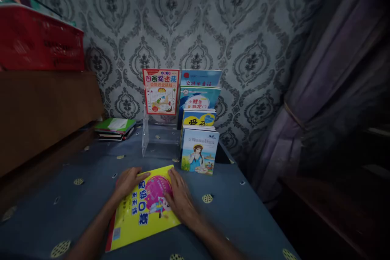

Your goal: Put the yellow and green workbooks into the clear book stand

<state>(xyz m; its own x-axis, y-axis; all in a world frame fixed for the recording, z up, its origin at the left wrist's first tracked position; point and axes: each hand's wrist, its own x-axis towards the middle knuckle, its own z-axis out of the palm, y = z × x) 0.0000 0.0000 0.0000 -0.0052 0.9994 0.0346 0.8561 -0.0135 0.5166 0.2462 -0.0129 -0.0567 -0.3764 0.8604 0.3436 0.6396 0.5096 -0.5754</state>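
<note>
A yellow workbook [131,229] with a pink circle and large blue characters lies flat, turned sideways, on the dark blue cloth. My left hand [129,182] rests on its upper left part, fingers stretched over the cover's edge. On the right edge of the workbook lies my right hand [183,199], its fingers extended and the thumb on the cover. Just beyond is a clear bookstand [145,138]. A red-bordered picture book [161,92] stands upright at its back left. To the right, a light blue book with a girl on it [199,152] fronts several upright books.
Behind the upright books is a patterned wall [195,28]. Stacked books [115,125] lie at the back left, beside a brown wooden panel [45,109] with a red basket [42,40] on it. A purple curtain [283,138] hangs beyond the table's right edge.
</note>
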